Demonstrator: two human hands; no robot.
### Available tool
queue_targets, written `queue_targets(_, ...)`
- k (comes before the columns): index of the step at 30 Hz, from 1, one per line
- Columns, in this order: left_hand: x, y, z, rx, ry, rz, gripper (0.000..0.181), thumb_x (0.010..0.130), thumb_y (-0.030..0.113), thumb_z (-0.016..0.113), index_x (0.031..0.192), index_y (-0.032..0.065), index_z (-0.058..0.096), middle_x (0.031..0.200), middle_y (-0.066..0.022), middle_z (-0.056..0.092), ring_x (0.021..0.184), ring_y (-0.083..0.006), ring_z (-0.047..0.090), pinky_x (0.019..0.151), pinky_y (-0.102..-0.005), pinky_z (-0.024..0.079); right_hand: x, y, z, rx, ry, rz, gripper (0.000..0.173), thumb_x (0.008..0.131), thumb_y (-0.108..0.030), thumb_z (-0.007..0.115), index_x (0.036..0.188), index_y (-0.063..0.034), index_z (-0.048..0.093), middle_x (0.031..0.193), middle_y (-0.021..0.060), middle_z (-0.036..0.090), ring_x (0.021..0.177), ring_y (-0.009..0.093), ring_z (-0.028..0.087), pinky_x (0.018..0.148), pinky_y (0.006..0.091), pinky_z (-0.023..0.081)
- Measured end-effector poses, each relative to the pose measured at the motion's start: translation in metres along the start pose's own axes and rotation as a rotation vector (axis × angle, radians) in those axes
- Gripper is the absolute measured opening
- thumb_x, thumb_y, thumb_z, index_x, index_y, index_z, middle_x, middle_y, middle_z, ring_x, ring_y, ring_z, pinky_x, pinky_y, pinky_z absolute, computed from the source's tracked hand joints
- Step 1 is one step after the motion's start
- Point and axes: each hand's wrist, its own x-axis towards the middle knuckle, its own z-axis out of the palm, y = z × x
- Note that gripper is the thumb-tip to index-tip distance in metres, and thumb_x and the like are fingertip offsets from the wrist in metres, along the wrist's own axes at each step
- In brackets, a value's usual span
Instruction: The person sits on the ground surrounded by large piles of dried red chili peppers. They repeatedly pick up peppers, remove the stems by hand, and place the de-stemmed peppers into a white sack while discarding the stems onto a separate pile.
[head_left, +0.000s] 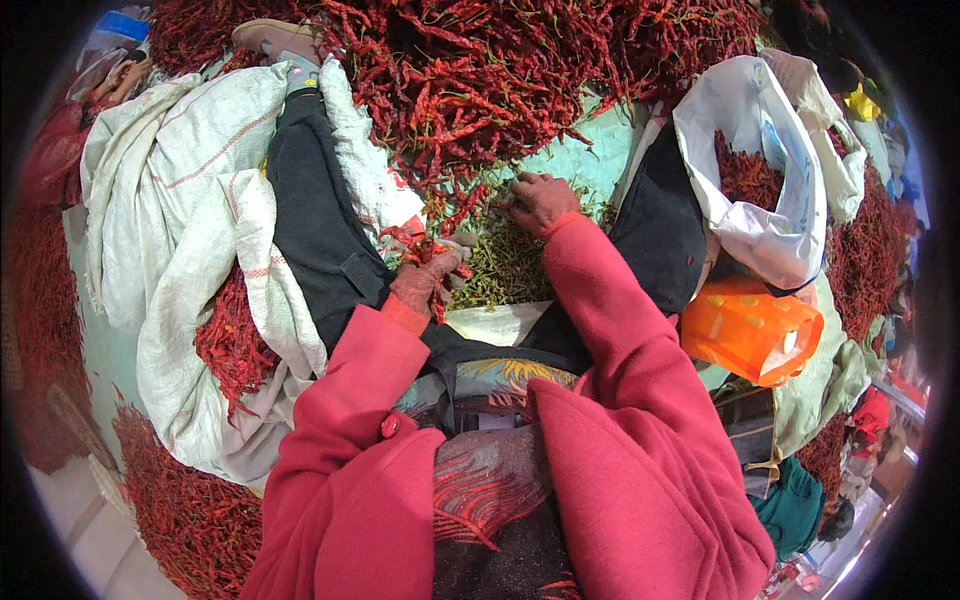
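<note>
Several dried red chillies (417, 250) are gripped in my left hand (433, 276), which is near my left thigh. My right hand (541, 202) has its fingers curled down over the far side of a heap of loose chilli stems (506, 259); its fingertips are partly hidden, so I cannot tell whether they pinch anything. The stem heap lies between my legs on a pale green sheet (581, 154). Just beyond both hands rises a large pile of dried red chillies (465, 97), with a few strays trailing down towards my left hand.
At my left, a white woven sack (187, 150) lies open with chillies (236, 334) inside. On the right are a white plastic bag (806, 217) holding chillies and an orange bag (720, 330). More chilli piles (184, 502) lie around. A person (791, 506) in green is at far right.
</note>
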Motion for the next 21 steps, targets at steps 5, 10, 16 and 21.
queue_targets(5,-0.012,0.006,0.005,-0.084,-0.076,0.035,0.022,0.08,0.017,0.062,0.099,0.0062,0.059,0.085,-0.0056,0.063,0.047,-0.0066,0.051,0.038,-0.0203,0.039,-0.011,0.007,0.004,0.188,-0.17,0.192,0.033,0.068,-0.035,0.065,0.093,-0.0144,0.065,0.088,0.0085,0.063,0.079,0.031,0.06,0.072,0.0421,0.048)
queue_targets(10,0.0,-0.008,-0.003,-0.041,-0.078,-0.027,0.03,0.077,0.013,0.063,0.106,0.0055,0.058,0.069,-0.0013,0.057,0.043,-0.0063,0.046,0.038,-0.0214,0.035,-0.051,0.006,-0.028,0.667,-0.221,0.305,0.031,0.082,-0.036,0.059,0.104,-0.0161,0.064,0.081,0.0121,0.064,0.075,0.028,0.061,0.07,0.036,0.046)
queue_targets(16,-0.005,-0.009,0.022,0.136,-0.089,0.165,0.034,0.075,0.014,0.068,0.107,0.0057,0.058,0.067,0.0013,0.057,0.044,-0.0062,0.046,0.039,-0.0218,0.036,-0.069,-0.048,-0.035,0.668,-0.253,0.175,0.034,0.078,-0.043,0.06,0.102,-0.0192,0.066,0.074,0.0129,0.064,0.068,0.027,0.062,0.063,0.0367,0.047)
queue_targets(21,-0.001,-0.007,0.001,0.177,0.07,0.161,0.017,0.073,0.014,0.071,0.088,0.0073,0.064,0.065,0.0011,0.058,0.049,-0.0072,0.051,0.04,-0.023,0.04,-0.052,-0.073,-0.059,0.716,-0.546,-0.002,0.039,0.075,-0.048,0.061,0.101,-0.0186,0.063,0.078,0.015,0.062,0.076,0.03,0.062,0.066,0.0393,0.046)
